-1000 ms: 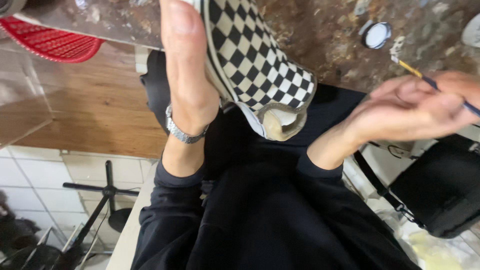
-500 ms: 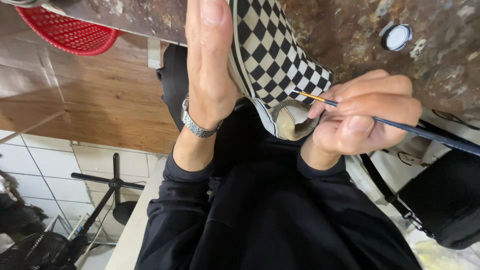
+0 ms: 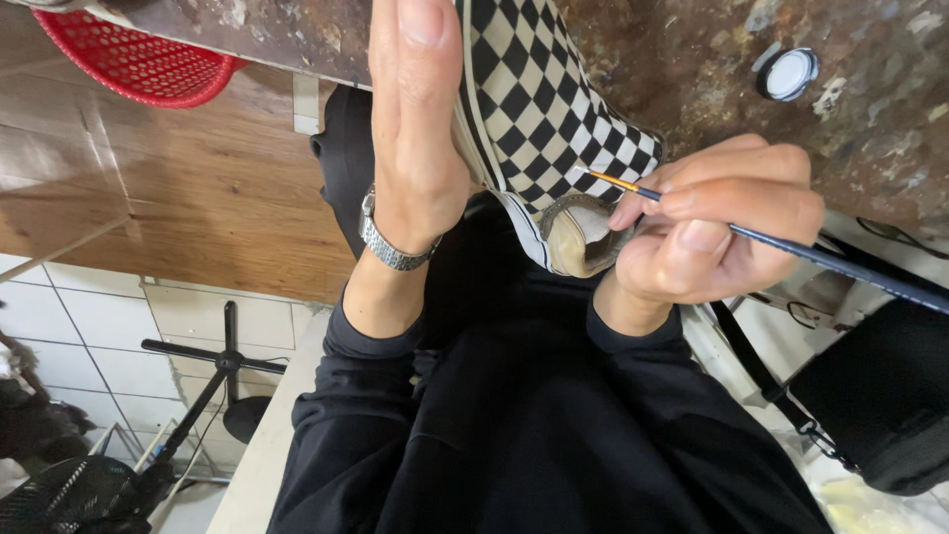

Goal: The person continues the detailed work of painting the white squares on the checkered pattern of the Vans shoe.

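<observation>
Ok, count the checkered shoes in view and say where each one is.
1. A single checkered shoe lies on the stained worktop, steadied by the left hand, while the right hand holds a thin brush at its heel. A second may be hidden.

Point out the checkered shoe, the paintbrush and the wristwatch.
checkered shoe (image 3: 539, 114), head view, on its checkered upper.
paintbrush (image 3: 840, 259), head view, on its dark handle.
wristwatch (image 3: 390, 249), head view, on its metal band.

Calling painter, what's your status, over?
Left hand steadies the checkered shoe. Right hand grips the thin brush, tip at the shoe's heel collar. Small round lid on the table, clear of the work.
</observation>
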